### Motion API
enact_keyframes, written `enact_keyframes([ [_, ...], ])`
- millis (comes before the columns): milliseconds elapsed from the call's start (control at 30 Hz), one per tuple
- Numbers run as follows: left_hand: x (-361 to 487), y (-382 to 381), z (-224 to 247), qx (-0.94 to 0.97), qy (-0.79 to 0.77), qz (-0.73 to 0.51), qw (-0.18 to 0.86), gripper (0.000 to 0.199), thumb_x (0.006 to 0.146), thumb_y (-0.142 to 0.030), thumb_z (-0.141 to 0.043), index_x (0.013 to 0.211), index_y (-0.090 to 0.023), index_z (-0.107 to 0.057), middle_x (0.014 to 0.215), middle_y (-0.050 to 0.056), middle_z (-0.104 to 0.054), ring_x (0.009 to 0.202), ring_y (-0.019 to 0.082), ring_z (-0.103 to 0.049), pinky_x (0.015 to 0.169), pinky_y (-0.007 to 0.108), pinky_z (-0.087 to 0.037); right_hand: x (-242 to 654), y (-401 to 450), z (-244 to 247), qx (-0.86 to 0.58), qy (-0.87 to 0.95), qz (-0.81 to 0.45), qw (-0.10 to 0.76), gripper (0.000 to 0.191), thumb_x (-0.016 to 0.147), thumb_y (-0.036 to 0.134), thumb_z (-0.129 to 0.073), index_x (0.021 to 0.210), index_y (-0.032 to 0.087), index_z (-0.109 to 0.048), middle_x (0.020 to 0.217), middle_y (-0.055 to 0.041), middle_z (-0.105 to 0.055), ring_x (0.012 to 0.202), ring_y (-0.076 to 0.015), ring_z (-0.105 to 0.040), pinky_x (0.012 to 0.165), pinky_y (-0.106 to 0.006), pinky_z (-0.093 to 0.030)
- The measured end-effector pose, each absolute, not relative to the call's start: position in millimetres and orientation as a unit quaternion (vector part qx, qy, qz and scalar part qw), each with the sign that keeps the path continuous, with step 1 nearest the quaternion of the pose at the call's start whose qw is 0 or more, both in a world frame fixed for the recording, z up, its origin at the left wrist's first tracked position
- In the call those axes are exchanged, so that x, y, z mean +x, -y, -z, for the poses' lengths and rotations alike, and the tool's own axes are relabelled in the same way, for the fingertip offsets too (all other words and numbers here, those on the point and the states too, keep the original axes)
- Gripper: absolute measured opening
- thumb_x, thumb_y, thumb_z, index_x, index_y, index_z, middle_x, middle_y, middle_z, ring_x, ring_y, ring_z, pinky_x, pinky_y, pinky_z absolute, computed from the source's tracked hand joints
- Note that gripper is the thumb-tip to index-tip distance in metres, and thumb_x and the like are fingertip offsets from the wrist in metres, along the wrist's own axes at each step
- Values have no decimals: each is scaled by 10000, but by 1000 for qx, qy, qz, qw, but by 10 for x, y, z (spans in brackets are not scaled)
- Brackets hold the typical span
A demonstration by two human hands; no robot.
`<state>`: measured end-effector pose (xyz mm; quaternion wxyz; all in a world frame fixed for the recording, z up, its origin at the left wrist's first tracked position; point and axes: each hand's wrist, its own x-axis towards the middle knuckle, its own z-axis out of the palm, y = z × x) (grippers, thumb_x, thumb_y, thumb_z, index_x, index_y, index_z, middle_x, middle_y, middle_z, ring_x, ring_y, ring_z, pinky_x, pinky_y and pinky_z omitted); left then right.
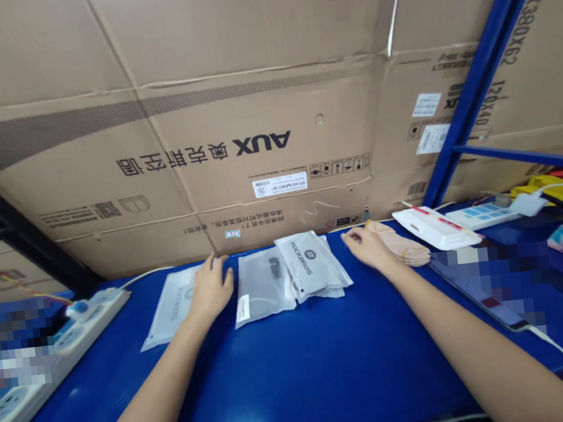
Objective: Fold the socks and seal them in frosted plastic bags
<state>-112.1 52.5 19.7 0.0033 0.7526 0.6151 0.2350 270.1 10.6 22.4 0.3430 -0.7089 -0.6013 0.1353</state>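
Note:
My left hand, fingers apart, rests over the right edge of a frosted ROCKBROS zip pouch that lies flat on the blue table. Right of it is another frosted pouch with a white label and a dark patch showing through. A small stack of ROCKBROS pouches overlaps that one. My right hand is between this stack and a bundle of flat beige pieces with yellowish bands. Its fingers are curled together; whatever they hold, if anything, is hidden.
Large cardboard stands behind the blue table. A power strip lies at left. At right are a white tray with a red-and-white pen, a plugged-in phone and a white power strip. A blue post rises there.

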Motion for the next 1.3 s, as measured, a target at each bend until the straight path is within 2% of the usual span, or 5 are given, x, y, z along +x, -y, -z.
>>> enact_keyframes([
  [100, -904, -394, -235, 783, -519, -331, 94, 410, 898, -373, -427, 1203, -157, -594, 1357, 152, -557, 1310, 285, -479, 1114, 434, -356, 2394, -88, -152, -686, 594, -283, 310, 371, 851, 543, -537, 741, 190, -572, 601, -6, -599, 535, -153, -529, 517, -252, -387],
  [367, -515, -137, -218, 606, -465, -444, 469, 530, 694, -528, -712, 1083, -180, -621, 1284, 136, -642, 1202, 296, -596, 1083, 417, -398, 2324, -9, -228, -657, 660, -204, 301, 374, 818, 389, -557, 521, 201, -429, 506, 39, -419, 544, -128, -415, 537, -254, -263],
  [700, -467, -32, -413, 453, -469, -467, 598, 580, 761, -501, -727, 1245, -209, -597, 1185, 95, -688, 908, 212, -700, 716, 299, -568, 1989, 289, -479, -401, 594, -563, 411, 384, 733, 512, -695, 851, 146, -698, 866, -26, -673, 732, -150, -591, 666, -250, -427],
  [933, -506, 69, -462, 588, -440, -288, 614, 560, 668, -532, -807, 1065, -153, -695, 863, 79, -740, 724, 216, -684, 636, 282, -532, 1983, 402, -549, -574, 715, -351, 189, 609, 869, 707, -440, 596, 171, -534, 556, -31, -559, 534, -149, -520, 533, -259, -333],
  [1300, -448, 157, -522, 600, -446, -230, 623, 401, 693, -529, -751, 823, -185, -592, 739, -1, -647, 659, 174, -619, 604, 252, -477, 1924, 344, -277, -646, 746, -90, 135, 592, 910, 551, -509, 1282, 91, -512, 1298, -246, -532, 1178, -375, -510, 935, -482, -412],
])
